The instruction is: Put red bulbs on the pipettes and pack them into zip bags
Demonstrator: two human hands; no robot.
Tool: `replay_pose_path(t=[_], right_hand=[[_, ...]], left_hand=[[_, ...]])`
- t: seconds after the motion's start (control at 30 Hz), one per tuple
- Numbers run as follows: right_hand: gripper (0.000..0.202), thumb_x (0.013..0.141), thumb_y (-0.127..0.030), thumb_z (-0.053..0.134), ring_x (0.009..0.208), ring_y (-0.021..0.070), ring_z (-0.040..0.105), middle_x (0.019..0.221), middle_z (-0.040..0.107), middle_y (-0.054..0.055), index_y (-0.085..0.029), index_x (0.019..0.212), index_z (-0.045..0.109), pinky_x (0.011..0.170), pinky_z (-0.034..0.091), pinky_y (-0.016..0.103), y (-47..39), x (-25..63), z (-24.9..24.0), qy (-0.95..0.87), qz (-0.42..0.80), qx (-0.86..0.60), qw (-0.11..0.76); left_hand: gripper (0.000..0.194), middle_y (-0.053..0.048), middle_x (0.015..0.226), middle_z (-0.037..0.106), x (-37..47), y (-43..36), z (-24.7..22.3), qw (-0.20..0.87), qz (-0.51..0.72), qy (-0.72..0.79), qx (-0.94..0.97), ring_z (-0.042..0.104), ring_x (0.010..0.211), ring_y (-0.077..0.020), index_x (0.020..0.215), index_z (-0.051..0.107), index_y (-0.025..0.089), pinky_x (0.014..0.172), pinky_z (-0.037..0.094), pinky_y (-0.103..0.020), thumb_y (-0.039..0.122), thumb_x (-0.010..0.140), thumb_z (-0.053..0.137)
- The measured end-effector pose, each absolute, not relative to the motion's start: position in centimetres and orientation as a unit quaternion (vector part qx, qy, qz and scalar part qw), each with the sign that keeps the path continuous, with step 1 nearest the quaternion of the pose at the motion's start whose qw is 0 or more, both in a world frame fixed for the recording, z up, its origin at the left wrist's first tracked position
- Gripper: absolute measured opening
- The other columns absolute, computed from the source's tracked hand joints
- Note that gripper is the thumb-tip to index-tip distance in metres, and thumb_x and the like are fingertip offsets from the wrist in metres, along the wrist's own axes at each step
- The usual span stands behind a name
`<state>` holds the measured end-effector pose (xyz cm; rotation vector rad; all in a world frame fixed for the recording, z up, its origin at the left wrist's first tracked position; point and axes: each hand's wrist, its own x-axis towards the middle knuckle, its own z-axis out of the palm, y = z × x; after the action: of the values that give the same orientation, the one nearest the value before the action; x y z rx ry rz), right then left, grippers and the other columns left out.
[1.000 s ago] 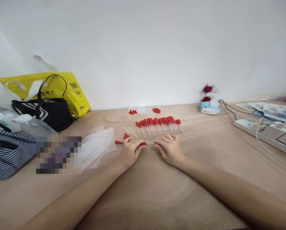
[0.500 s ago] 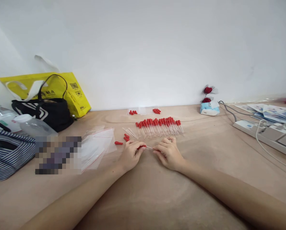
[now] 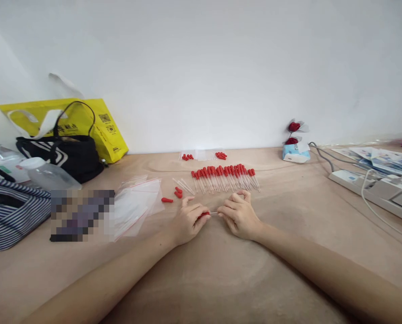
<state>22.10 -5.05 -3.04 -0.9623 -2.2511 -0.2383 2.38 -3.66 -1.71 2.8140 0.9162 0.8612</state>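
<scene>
My left hand (image 3: 190, 221) pinches a red rubber bulb (image 3: 203, 215) between thumb and fingers. A thin clear tube (image 3: 213, 213) runs from the bulb to my right hand (image 3: 238, 215), whose fingertips grip its other end. Beyond my hands lies a row of clear tubes with red bulbs (image 3: 223, 177) on their far ends. A few bare tubes (image 3: 186, 186) rest left of that row. Near my left hand are loose red bulbs (image 3: 167, 200) on the table.
Clear plastic bags (image 3: 136, 207), a blurred patch, a striped bag (image 3: 12, 211), bottles (image 3: 49, 175), a black bag (image 3: 76, 157) and a yellow bag (image 3: 111, 130) stand left. At right are a tissue pack (image 3: 295, 154), a power strip (image 3: 372, 186) and papers (image 3: 386, 158).
My left hand has shifted slightly right and nearer to me, with its index finger lifted. Less of the tube shows between my hands, which lies more level.
</scene>
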Motion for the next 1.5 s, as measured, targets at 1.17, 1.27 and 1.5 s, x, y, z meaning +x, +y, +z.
replay_pose_path(t=[1.17,1.27,1.5], right_hand=[[0.019,0.077,-0.019,0.041,0.075,0.0175,0.050,0.073,0.064,0.005,-0.016,0.089,0.055,0.073,0.018,0.034,2.3,15.6,-3.2,-0.692,-0.073,-0.609,0.381],[0.018,0.077,-0.021,0.041,0.076,0.0189,0.050,0.073,0.063,0.005,-0.017,0.087,0.054,0.073,0.017,0.035,3.6,14.4,-2.9,-0.684,-0.063,-0.639,0.345],[0.019,0.078,-0.022,0.040,0.081,0.0204,0.050,0.075,0.064,0.007,-0.017,0.082,0.057,0.074,0.017,0.037,3.9,14.3,-2.7,-0.727,-0.046,-0.626,0.278]], left_hand=[[0.024,-0.005,0.104,0.055,-2.3,-1.4,-1.2,-0.057,0.205,0.624,0.751,0.045,0.098,-0.0246,0.098,0.056,0.025,0.082,0.030,-0.040,0.032,0.075,0.054],[0.026,-0.006,0.101,0.054,-2.8,-1.1,-1.0,-0.070,0.187,0.645,0.738,0.044,0.100,-0.0265,0.098,0.057,0.024,0.080,0.032,-0.040,0.035,0.075,0.053],[0.025,-0.008,0.093,0.052,-4.3,-0.1,-1.7,-0.048,0.218,0.589,0.777,0.051,0.085,-0.0225,0.092,0.058,0.017,0.078,0.040,-0.036,0.034,0.076,0.050]])
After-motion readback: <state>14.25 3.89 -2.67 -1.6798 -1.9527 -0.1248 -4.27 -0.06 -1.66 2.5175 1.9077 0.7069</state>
